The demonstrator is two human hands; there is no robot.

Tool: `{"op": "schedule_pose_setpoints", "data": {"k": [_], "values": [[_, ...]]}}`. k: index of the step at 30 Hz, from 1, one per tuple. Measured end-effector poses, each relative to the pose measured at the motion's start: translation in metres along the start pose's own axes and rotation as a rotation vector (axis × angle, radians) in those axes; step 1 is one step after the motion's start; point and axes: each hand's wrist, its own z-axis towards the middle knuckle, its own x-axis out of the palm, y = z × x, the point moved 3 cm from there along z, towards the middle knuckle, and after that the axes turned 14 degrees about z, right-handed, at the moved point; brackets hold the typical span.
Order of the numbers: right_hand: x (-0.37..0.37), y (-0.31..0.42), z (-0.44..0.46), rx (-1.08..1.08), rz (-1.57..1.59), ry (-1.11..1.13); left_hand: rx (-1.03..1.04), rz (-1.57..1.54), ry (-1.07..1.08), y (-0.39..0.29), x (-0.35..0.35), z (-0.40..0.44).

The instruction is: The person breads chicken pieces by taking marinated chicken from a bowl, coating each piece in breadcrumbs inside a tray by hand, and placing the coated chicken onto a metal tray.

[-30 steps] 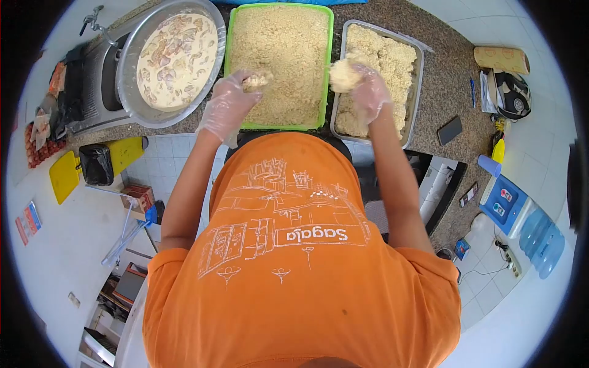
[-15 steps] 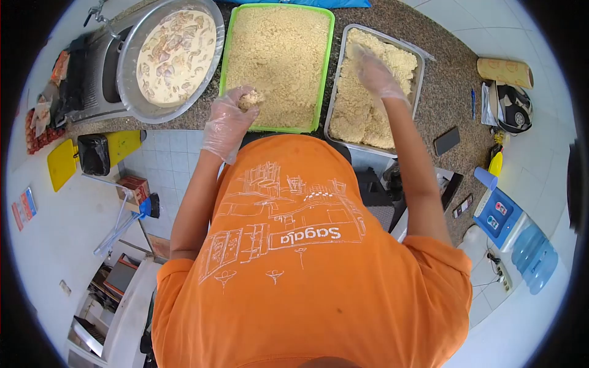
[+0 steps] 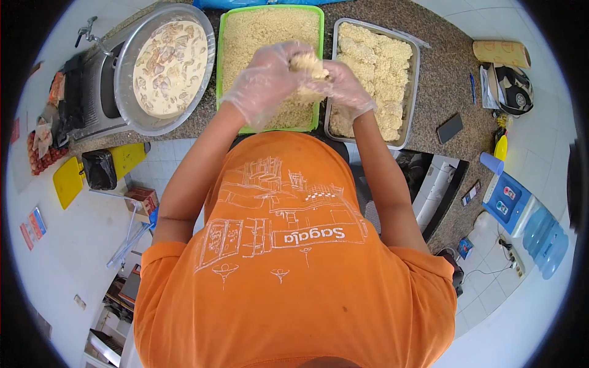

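Both of my hands wear clear plastic gloves and meet above the green tray [image 3: 321, 37] of pale crumbs. My left hand [image 3: 267, 80] is closed round a crumb-coated piece [image 3: 308, 65]. From the right, my right hand [image 3: 345, 86] touches the same piece with its fingers closed on it. Beside the green tray, a grey tray [image 3: 415, 80] holds several crumb-coated pieces in rows. To the left stands a large metal bowl [image 3: 126, 98] with pieces in creamy white batter.
A sink [image 3: 107, 83] and a tap [image 3: 89, 30] lie left of the bowl. On the granite counter [image 3: 438, 80] at the right are a dark phone [image 3: 450, 128], a blue pen [image 3: 473, 88], a roll [image 3: 502, 54] and a purple cup [image 3: 491, 163].
My right hand has left the grey tray, where it let go of a coated piece. My left hand has moved right with its piece, and both hands now meet over the green tray.
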Motion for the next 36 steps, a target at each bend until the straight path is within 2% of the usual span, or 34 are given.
{"op": "schedule_pose_setpoints", "data": {"k": [3, 5, 8, 11, 14, 17, 20, 23, 24, 26, 27, 28, 30, 31, 33, 35, 36], "values": [[-0.038, -0.004, 0.001, 0.041, 0.16, -0.206, 0.246, 0.182, -0.286, 0.034, 0.011, 0.024], [-0.058, 0.01, -0.004, 0.101, 0.218, -0.329, 0.178, 0.242, -0.292, 0.034, 0.006, 0.015], [-0.075, 0.061, -0.009, 0.137, -0.239, -0.742, 0.03, 0.232, -0.225, 0.047, 0.004, -0.007], [-0.163, 0.085, 0.023, -0.065, -1.234, -0.48, -0.086, 0.267, -0.164, 0.088, 0.013, -0.026], [-0.155, 0.089, 0.049, -0.029, -1.501, -0.312, -0.181, 0.276, -0.152, 0.124, 0.028, -0.047], [-0.17, 0.066, 0.054, -0.005, -1.472, -0.247, -0.209, 0.289, -0.211, 0.141, 0.036, -0.064], [-0.162, 0.055, 0.057, 0.01, -1.58, -0.323, -0.238, 0.343, -0.215, 0.156, 0.043, -0.069], [-0.138, 0.037, 0.047, -0.405, -1.787, -0.293, -0.206, 0.434, -0.218, 0.163, 0.047, -0.071], [-0.133, 0.035, 0.045, -0.443, -1.648, -0.358, -0.188, 0.469, -0.234, 0.165, 0.046, -0.069], [-0.076, 0.037, 0.031, -0.502, -1.356, -0.48, -0.138, 0.381, -0.23, 0.176, 0.043, -0.059], [-0.058, 0.02, 0.031, -0.436, -1.04, -0.458, -0.108, 0.338, -0.228, 0.179, 0.041, -0.051], [-0.046, -0.004, 0.032, -0.364, -0.727, -0.43, -0.164, 0.274, -0.175, 0.182, 0.04, -0.042], [-0.04, -0.064, 0.049, -0.419, -1.093, -0.205, -0.277, 0.143, -0.065, 0.182, 0.039, -0.03], [-0.025, -0.075, 0.052, -0.442, -1.271, -0.088, -0.271, 0.226, -0.015, 0.178, 0.038, -0.029], [-0.014, -0.085, 0.039, -0.36, -1.325, -0.046, -0.254, 0.392, 0.086, 0.173, 0.034, -0.028], [0.018, -0.062, 0.011, -0.227, -1.349, 0.002, -0.01, 0.531, -0.033, 0.208, 0.052, -0.042], [0.019, -0.064, 0.002, -0.225, -1.37, -0.055, 0.115, 0.598, -0.093, 0.219, 0.057, -0.046]]}}
